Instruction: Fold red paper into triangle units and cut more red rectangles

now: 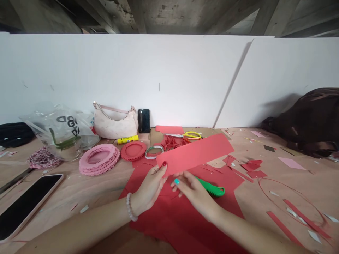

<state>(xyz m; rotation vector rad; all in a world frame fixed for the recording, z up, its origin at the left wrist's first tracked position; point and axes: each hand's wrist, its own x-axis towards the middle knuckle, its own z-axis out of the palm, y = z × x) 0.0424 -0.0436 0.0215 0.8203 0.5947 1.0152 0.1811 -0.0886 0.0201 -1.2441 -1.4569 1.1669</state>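
The left hand point(149, 188), wearing a white beaded bracelet point(130, 206), pinches one end of a long rectangular strip of red paper point(194, 153) at frame centre. The right hand point(194, 192) is half open at the strip's lower edge (whether it grips, I cannot tell), above a green plastic comb-like tool point(213, 188) lying on a large sheet of red paper point(169, 225).

The left hand point(149, 188), a beaded bracelet point(130, 206) on its wrist, grips a long strip of red paper point(194, 154) near one end. The right hand point(194, 192) (one nail painted teal) sits just below it, above a green plastic comb point(212, 188) lying on a larger red paper sheet point(182, 225). Yellow-handled scissors point(182, 135) lie beyond.
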